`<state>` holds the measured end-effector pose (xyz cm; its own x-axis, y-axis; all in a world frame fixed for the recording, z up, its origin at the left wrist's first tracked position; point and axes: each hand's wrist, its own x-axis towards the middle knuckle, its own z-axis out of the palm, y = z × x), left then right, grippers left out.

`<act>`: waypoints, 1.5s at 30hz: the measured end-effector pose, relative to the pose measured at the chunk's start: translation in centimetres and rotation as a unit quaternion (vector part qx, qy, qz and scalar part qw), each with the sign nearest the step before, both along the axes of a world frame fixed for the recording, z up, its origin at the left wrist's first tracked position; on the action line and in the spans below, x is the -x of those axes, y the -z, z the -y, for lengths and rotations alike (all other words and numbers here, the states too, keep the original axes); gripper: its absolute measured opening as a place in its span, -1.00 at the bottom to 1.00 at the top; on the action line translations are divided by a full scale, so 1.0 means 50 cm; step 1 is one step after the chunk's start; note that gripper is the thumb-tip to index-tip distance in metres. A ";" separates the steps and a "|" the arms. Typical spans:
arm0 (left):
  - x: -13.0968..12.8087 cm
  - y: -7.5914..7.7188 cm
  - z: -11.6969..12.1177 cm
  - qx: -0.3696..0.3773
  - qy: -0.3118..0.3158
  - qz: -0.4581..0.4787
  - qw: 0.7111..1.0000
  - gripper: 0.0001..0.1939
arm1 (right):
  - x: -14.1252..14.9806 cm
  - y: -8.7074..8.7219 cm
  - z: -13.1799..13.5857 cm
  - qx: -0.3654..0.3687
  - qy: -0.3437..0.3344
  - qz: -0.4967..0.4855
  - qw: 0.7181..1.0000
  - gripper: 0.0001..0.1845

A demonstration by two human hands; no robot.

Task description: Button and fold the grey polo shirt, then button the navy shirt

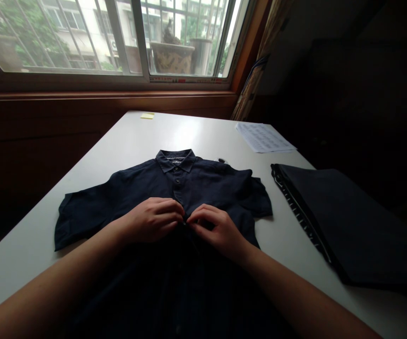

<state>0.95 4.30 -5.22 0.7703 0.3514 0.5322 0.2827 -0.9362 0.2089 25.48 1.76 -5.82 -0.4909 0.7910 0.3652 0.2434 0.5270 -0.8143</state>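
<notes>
A dark navy short-sleeved shirt (217,188) lies front side up, its collar (175,161) at the far end and its sleeves spread to both sides. At the collar and just below it the front is closed, with small buttons showing. My left hand (157,219) pinches the left edge of the front placket around mid-chest. Close beside it, my right hand (215,228) pinches the placket from the other side, thumb and forefinger together. The fingertips nearly meet, and any button between them is hidden. The lower part of the shirt is in deep shadow.
The shirt lies on a white table (196,134). To the right is a folded dark cloth item (348,221) with a light-striped edge. Printed papers (265,137) lie at the back right, a yellow note (147,116) at the back left. A small white object (221,161) is partly behind the shirt's shoulder.
</notes>
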 end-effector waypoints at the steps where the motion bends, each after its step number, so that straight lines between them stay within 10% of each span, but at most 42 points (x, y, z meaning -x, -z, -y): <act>1: 0.000 0.000 0.000 0.010 0.002 -0.006 1.000 -0.86 | 0.000 0.001 0.000 0.001 0.000 0.001 1.000 -0.93; 30: 0.011 0.015 -0.032 0.012 0.007 -0.075 0.997 -0.77 | -0.005 0.002 0.005 0.044 0.008 0.008 0.999 -0.88; 45: 0.017 0.015 -0.033 -0.035 -0.070 -0.086 0.993 -0.74 | 0.012 -0.007 0.023 -0.088 -0.052 0.223 0.969 -0.70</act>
